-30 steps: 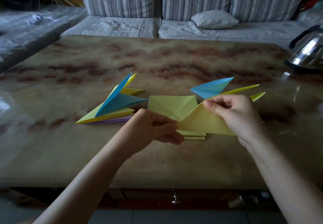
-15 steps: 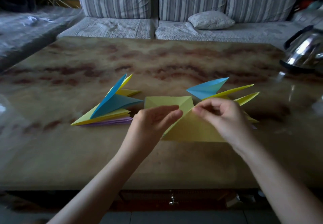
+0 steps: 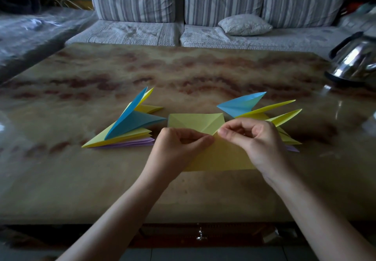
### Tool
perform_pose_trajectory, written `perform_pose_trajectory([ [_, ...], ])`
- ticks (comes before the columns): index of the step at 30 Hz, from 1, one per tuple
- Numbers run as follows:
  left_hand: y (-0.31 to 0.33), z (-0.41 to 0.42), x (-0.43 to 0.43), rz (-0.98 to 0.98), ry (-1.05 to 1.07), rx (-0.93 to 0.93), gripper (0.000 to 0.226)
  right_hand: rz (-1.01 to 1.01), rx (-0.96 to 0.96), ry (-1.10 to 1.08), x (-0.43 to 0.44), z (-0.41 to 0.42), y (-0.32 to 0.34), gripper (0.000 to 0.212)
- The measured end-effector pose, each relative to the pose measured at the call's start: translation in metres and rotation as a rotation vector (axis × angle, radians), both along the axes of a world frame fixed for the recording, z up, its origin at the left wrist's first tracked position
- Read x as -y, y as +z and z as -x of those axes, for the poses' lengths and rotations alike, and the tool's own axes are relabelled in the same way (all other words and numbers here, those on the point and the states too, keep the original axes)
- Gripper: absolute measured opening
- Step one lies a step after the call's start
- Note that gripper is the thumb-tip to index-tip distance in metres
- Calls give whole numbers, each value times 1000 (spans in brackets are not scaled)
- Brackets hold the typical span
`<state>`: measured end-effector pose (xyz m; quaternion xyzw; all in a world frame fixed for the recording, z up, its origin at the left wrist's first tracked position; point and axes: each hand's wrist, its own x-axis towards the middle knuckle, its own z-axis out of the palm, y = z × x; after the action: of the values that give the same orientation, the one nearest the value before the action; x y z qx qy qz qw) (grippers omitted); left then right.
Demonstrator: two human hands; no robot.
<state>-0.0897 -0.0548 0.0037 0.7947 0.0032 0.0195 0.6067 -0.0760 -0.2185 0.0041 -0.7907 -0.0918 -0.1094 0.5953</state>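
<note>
1 yellow paper (image 3: pixel 223 159), long axis L-R, apex away

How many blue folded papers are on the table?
2. One blue paper sits atop the left pile, left of the left hand. The other blue paper tops the right pile, beyond the right hand. More may hide inside the piles.

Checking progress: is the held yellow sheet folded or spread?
Folded: the yellow sheet forms a triangle; left hand and right hand pinch its apex.
</note>
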Motion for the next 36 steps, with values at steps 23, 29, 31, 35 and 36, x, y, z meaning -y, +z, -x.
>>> perform_pose_trajectory([
  [23, -25, -5, -31, -581, -29, 271, 26, 490, -229, -333, 69, -20, -1, 15],
  [29, -34, -9, -22, -670, -176, 237, 55, 864, -171, -497, 62, -14, -5, 16],
  [31, -36, -11, -25, -632, -163, 256, 47, 893, -137, -535, 66, -17, -5, 17],
  [35, -37, -15, -28, -581, -169, 266, 37, 777, 116, -513, 62, -18, -2, 9],
  [36, -38, -15, -29, -574, -175, 267, 35, 726, 190, -471, 57, -16, -2, 8],
])
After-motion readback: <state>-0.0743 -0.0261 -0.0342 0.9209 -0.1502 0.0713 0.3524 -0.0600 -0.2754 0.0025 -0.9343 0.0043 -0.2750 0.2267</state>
